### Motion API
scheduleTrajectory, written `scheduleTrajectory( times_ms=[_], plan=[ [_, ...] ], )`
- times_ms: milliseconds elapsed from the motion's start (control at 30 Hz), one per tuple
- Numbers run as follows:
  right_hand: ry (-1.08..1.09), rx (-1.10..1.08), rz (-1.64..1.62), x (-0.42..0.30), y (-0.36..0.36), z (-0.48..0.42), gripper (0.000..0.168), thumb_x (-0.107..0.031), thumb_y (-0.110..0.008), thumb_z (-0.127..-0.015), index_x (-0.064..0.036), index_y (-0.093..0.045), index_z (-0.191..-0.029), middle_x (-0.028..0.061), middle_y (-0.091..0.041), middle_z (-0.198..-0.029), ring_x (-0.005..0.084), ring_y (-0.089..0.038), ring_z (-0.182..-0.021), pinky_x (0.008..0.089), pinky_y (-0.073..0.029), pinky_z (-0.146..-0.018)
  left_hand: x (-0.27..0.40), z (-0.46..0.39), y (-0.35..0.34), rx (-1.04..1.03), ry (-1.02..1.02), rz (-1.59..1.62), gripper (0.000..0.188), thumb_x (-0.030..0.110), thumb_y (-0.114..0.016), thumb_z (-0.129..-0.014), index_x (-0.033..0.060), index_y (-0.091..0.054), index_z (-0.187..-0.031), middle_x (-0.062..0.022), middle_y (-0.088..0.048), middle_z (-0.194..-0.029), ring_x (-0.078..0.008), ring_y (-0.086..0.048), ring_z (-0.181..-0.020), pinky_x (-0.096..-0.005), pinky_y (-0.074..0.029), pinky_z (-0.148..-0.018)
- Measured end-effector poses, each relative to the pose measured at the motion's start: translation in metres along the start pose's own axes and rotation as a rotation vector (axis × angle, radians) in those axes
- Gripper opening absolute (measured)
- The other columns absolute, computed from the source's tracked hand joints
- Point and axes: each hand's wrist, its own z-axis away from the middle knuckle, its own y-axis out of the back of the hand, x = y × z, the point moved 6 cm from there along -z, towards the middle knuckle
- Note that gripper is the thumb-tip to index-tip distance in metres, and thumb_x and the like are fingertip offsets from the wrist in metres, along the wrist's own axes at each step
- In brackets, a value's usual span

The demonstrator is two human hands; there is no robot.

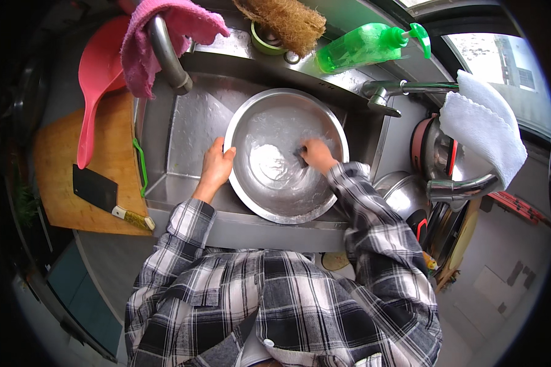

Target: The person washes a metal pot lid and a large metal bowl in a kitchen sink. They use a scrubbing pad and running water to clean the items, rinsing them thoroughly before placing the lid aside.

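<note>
A round stainless-steel basin [275, 202] holding some water rests over the metal sink [195, 128]. My left hand [217, 167] grips its left rim, the thumb on the edge. Inside the basin, towards the right wall, my right hand [317, 155] is closed on a small dark item [301, 158], blurred; its kind cannot be told. A curved metal faucet [167, 59] with a pink cloth [140, 50] over it stands at the upper left. Behind the basin lie a brown fibrous scrubber [289, 23] and a green pump bottle [365, 48].
A wooden cutting board [59, 183] on the left bears a cleaver [96, 186] and a pink plastic ladle [89, 114]. A second faucet [413, 88] with a white cloth [482, 124] extends at the right, near metal pot lids [402, 192].
</note>
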Motion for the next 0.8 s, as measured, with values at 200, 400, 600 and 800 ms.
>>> scheduleTrajectory(
  times_ms=[200, 400, 600, 800],
  plan=[
    [0.153, 0.012, -0.237, -0.107, -0.022, -0.016, 0.030, -0.004, -0.066, -0.068, -0.011, -0.072, -0.096, 0.0158, -0.069, -0.095, 0.0374, -0.063, -0.092, 0.0430, -0.050, -0.084, -0.002, -0.006, 0.007, 0.048, 0.029, -0.058, 0.026, 0.018, -0.061, -0.088, -0.0005, -0.061, -0.107, -0.0223, -0.068, -0.100, -0.0386, -0.066, -0.094, -0.0437, -0.050, -0.082],
    [-0.334, -0.552, -1.294, -0.151, -0.005, 0.015, 0.041, -0.014, -0.066, -0.087, -0.006, -0.057, -0.127, 0.0036, -0.065, -0.097, 0.0166, -0.064, -0.083, 0.0355, -0.059, -0.069, -0.001, -0.010, 0.008, 0.185, -0.083, 0.144, 0.030, 0.030, -0.061, -0.092, 0.0000, -0.060, -0.093, -0.0085, -0.064, -0.076, -0.0193, -0.059, -0.068, -0.0334, -0.046, -0.065],
    [0.050, -0.268, -0.647, -0.203, 0.011, 0.053, 0.051, -0.033, -0.070, -0.083, 0.002, -0.059, -0.118, 0.0191, -0.066, -0.095, 0.0299, -0.064, -0.089, 0.0380, -0.050, -0.080, -0.015, -0.014, -0.009, -0.023, 0.143, 0.423, 0.032, 0.031, -0.058, -0.095, 0.0021, -0.061, -0.081, 0.0025, -0.050, -0.065, -0.0069, -0.042, -0.061, -0.0278, -0.034, -0.054],
    [0.206, -0.295, -0.515, -0.169, 0.023, 0.129, 0.051, -0.036, -0.068, -0.084, -0.003, -0.060, -0.123, 0.0248, -0.065, -0.105, 0.0372, -0.064, -0.097, 0.0412, -0.048, -0.088, -0.008, -0.020, -0.008, 0.044, 0.056, 0.273, 0.033, 0.030, -0.059, -0.092, -0.0008, -0.060, -0.080, -0.0042, -0.053, -0.062, -0.0127, -0.047, -0.061, -0.0339, -0.039, -0.057]
  ],
)
